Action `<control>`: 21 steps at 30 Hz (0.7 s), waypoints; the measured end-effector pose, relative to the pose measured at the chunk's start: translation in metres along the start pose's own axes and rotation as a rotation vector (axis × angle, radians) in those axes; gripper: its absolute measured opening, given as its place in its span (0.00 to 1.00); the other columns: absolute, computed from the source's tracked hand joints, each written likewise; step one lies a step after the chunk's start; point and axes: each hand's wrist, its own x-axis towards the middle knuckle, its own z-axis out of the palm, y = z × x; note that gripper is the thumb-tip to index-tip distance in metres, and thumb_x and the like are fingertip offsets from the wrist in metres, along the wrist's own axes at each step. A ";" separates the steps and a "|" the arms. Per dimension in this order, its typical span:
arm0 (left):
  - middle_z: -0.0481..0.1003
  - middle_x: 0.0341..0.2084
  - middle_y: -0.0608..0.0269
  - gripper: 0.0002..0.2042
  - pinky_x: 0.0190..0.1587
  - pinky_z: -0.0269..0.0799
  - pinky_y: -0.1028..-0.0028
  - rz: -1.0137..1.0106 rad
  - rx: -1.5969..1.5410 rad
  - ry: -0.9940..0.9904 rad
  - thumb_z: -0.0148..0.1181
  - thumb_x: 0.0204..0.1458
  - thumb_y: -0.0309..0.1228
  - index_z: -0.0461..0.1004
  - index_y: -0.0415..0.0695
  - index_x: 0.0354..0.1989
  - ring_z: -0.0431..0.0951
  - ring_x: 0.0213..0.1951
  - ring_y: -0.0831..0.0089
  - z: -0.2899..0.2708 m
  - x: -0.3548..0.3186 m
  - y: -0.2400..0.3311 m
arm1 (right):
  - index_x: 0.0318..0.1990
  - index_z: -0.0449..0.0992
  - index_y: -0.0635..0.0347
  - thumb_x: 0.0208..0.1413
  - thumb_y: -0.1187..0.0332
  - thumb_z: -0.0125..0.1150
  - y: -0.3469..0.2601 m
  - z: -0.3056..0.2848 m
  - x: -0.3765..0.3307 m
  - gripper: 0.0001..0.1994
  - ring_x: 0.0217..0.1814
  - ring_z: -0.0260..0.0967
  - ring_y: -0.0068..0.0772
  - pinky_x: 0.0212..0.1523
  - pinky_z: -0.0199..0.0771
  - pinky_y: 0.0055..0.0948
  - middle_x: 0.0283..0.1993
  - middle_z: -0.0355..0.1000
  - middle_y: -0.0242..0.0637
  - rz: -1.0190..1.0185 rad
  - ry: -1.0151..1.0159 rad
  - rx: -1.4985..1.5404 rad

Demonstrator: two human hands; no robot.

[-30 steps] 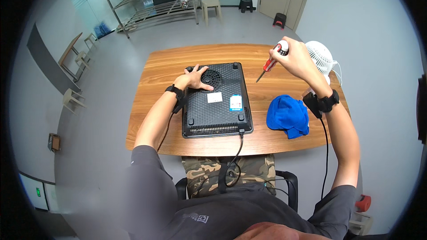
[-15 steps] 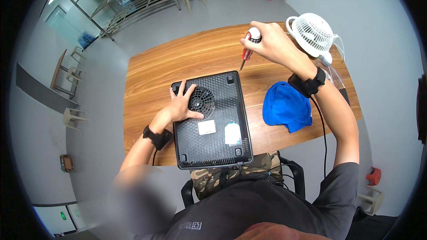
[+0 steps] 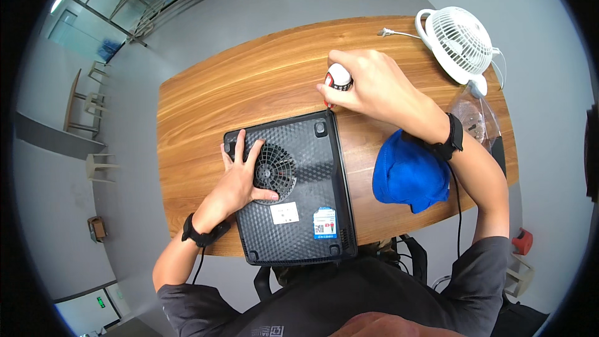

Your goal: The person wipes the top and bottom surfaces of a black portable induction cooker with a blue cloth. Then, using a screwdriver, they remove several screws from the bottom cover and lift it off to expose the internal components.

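A black induction cooker (image 3: pixel 293 168) lies upside down at the table's front edge, its round fan grille, corner feet and two labels facing up. My left hand (image 3: pixel 239 178) rests on it with fingers spread beside and across the grille, thumb toward the white label. Closed in my right hand (image 3: pixel 371 81) is a screwdriver (image 3: pixel 337 77) with a white, black and red handle. It stands nearly upright, its tip at the cooker's far right corner; my hand and the handle hide most of the shaft. A crumpled blue cloth cap (image 3: pixel 410 171) lies under my right forearm.
A white fan (image 3: pixel 462 40) lies at the table's far right, its plug (image 3: pixel 385 32) on the wood. Near it are a clear plastic bag (image 3: pixel 477 115) with small parts and a dark flat object (image 3: pixel 498 153). The wooden table (image 3: pixel 249 75) has a rounded far edge.
My right hand has brought the screwdriver down and toward me, onto the cooker's far right corner. My left hand stays spread on the cooker. My view has shifted, bringing the fan's plug into sight.
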 end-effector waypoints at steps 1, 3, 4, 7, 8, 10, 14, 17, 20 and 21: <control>0.32 0.74 0.35 0.64 0.72 0.40 0.33 -0.018 -0.011 -0.007 0.82 0.26 0.54 0.47 0.51 0.74 0.33 0.71 0.19 0.000 -0.002 0.001 | 0.32 0.75 0.64 0.54 0.56 0.66 0.000 0.002 0.001 0.17 0.31 0.78 0.54 0.33 0.78 0.46 0.27 0.78 0.47 -0.010 -0.007 -0.008; 0.31 0.75 0.37 0.64 0.71 0.41 0.33 -0.032 -0.030 -0.026 0.83 0.26 0.53 0.48 0.52 0.74 0.32 0.71 0.19 -0.005 0.002 0.007 | 0.32 0.75 0.64 0.54 0.56 0.66 0.003 0.002 0.000 0.17 0.31 0.77 0.54 0.32 0.78 0.46 0.27 0.77 0.48 -0.014 0.000 -0.037; 0.31 0.73 0.28 0.64 0.72 0.31 0.32 -0.015 -0.048 -0.059 0.81 0.28 0.53 0.47 0.46 0.74 0.31 0.72 0.22 -0.010 0.005 0.010 | 0.32 0.75 0.64 0.54 0.56 0.66 0.004 0.001 -0.001 0.17 0.31 0.77 0.54 0.32 0.78 0.46 0.27 0.77 0.48 -0.017 0.010 -0.052; 0.30 0.73 0.29 0.63 0.71 0.32 0.31 -0.046 -0.058 -0.059 0.82 0.28 0.53 0.48 0.47 0.74 0.31 0.71 0.21 -0.007 0.003 0.008 | 0.34 0.76 0.64 0.55 0.56 0.66 0.004 0.005 0.005 0.17 0.32 0.77 0.55 0.32 0.78 0.47 0.27 0.77 0.50 -0.040 0.000 -0.078; 0.29 0.73 0.30 0.63 0.71 0.33 0.31 -0.024 -0.063 -0.040 0.82 0.27 0.52 0.49 0.48 0.74 0.30 0.71 0.18 -0.007 0.003 0.007 | 0.34 0.76 0.64 0.55 0.56 0.66 0.004 0.005 0.007 0.17 0.32 0.77 0.55 0.32 0.78 0.47 0.27 0.77 0.50 -0.046 -0.003 -0.094; 0.29 0.73 0.31 0.62 0.71 0.34 0.30 -0.018 -0.073 -0.031 0.83 0.27 0.51 0.49 0.49 0.73 0.30 0.70 0.17 -0.005 0.002 0.004 | 0.34 0.76 0.64 0.55 0.56 0.66 0.003 0.005 0.008 0.17 0.31 0.77 0.55 0.32 0.78 0.47 0.26 0.77 0.50 -0.033 -0.034 -0.085; 0.30 0.75 0.39 0.65 0.72 0.42 0.35 -0.075 -0.030 -0.032 0.84 0.23 0.49 0.48 0.52 0.74 0.33 0.72 0.23 -0.005 0.002 0.008 | 0.34 0.76 0.64 0.55 0.56 0.66 0.004 0.005 0.008 0.17 0.30 0.77 0.55 0.32 0.78 0.46 0.26 0.77 0.50 -0.060 -0.011 -0.106; 0.30 0.75 0.39 0.65 0.72 0.42 0.35 -0.030 -0.021 -0.003 0.84 0.23 0.49 0.48 0.51 0.74 0.32 0.72 0.23 -0.004 0.002 0.005 | 0.33 0.76 0.65 0.55 0.55 0.66 0.005 0.004 0.008 0.18 0.29 0.78 0.54 0.31 0.79 0.45 0.25 0.76 0.51 -0.038 -0.007 -0.116; 0.31 0.75 0.39 0.64 0.72 0.43 0.35 -0.038 -0.021 -0.004 0.84 0.24 0.49 0.48 0.52 0.74 0.33 0.72 0.23 -0.004 0.003 0.007 | 0.34 0.77 0.65 0.56 0.55 0.66 0.009 0.004 0.007 0.18 0.29 0.78 0.54 0.31 0.79 0.44 0.25 0.76 0.51 -0.057 0.016 -0.121; 0.30 0.75 0.40 0.64 0.72 0.43 0.35 -0.059 -0.022 -0.020 0.84 0.24 0.49 0.48 0.52 0.74 0.33 0.72 0.22 -0.005 0.002 0.009 | 0.34 0.78 0.65 0.55 0.55 0.66 0.007 0.003 0.008 0.18 0.29 0.78 0.54 0.31 0.79 0.45 0.25 0.76 0.51 -0.050 -0.003 -0.131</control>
